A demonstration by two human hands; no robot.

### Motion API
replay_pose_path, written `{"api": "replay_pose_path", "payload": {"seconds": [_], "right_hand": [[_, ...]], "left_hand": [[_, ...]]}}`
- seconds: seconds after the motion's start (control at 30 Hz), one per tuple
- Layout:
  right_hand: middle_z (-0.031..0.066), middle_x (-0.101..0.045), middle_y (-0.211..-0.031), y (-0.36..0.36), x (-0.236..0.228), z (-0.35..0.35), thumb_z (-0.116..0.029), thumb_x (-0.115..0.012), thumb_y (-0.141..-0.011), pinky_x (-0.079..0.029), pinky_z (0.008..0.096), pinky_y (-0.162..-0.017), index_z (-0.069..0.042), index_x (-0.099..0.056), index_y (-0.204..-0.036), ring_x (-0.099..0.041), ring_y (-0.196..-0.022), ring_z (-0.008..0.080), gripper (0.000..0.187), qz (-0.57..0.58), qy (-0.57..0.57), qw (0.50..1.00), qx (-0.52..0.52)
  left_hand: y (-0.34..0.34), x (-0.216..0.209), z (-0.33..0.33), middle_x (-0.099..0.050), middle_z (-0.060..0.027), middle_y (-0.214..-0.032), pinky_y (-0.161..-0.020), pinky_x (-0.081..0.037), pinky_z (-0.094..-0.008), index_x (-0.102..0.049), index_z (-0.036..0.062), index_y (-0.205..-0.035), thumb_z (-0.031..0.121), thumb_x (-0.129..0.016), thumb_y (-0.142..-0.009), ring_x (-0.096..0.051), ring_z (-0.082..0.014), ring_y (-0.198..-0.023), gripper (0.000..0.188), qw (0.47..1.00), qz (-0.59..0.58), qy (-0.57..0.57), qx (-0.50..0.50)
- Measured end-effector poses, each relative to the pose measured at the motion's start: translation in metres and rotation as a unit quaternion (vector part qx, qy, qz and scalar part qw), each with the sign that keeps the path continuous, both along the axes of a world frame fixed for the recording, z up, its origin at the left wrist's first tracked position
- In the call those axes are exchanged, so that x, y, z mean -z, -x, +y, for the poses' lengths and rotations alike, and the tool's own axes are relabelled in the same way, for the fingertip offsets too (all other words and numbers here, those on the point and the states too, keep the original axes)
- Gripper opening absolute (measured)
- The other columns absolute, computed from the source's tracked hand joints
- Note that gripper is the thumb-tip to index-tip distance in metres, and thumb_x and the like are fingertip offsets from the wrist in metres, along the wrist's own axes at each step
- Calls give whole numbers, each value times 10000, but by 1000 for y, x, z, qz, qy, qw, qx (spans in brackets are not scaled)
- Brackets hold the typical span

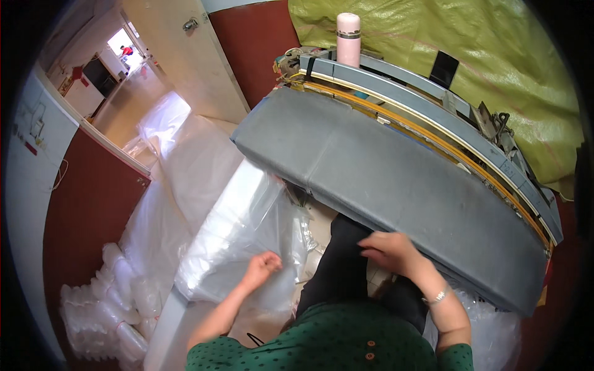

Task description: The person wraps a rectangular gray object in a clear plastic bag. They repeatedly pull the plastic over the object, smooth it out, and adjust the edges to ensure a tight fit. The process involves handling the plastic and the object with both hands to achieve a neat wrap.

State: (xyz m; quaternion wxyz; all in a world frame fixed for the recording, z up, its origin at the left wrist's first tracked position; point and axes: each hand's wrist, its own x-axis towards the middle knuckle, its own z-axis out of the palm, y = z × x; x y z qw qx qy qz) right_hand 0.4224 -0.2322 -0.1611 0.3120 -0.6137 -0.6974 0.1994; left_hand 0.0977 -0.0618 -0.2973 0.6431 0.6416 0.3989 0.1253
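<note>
My left hand (264, 269) is over the clear plastic sheeting (226, 247) left of my legs. Its fingers are curled in, and whether anything small is in them I cannot make out. My right hand (391, 251) hovers by the near edge of a long grey padded bench top (383, 161), its fingers loosely bent and apart from the thumb, with nothing visible in them. Behind the grey surface runs a long blue-grey metal rail (421, 105) with a yellow-orange strip (396, 116) along it.
A pink flask (348, 40) stands on the far rail. Yellow-green sheeting (482, 55) hangs behind. Bundled clear plastic (117, 303) is piled at lower left. An open door (185, 55) leads to another room, where a person in red shows far off.
</note>
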Motion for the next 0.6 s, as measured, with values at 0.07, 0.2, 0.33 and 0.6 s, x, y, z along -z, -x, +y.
{"api": "replay_pose_path", "payload": {"seconds": [0.07,0.2,0.33,0.6], "right_hand": [[129,-609,-961,22,14,23,-158,-676,-743,-479,334,-725,-52,-572,-1060,-589,-876,288,350,94,-1,996,12],[141,-597,-1029,48,65,49,-167,-658,-771,-456,310,-738,-48,-542,-1110,-572,-876,220,377,199,-44,978,32],[118,-628,-832,40,72,29,-195,-637,-793,-453,283,-640,-28,-598,-958,-553,-693,154,237,302,142,943,-8],[72,-499,-567,22,-7,-46,-234,-655,-795,-362,250,-478,-14,-585,-730,-420,-505,77,240,267,90,958,-53]], "left_hand": [[-15,-20,-40,-619,-12,-774,-694,-463,-239,-585,24,-858,103,-561,-859,-572,-79,-731,82,995,14,-22,92],[-66,-52,-100,-607,-57,-838,-706,-475,-245,-582,-18,-867,52,-559,-846,-604,-115,-816,76,963,-99,63,244],[-101,-78,-103,-602,-85,-878,-728,-471,-305,-599,12,-865,97,-590,-817,-596,-189,-832,98,914,-137,-101,368],[-135,-160,-55,-584,-96,-754,-600,-455,-377,-585,34,-820,157,-619,-791,-566,-293,-701,130,817,-39,-388,425]]}}
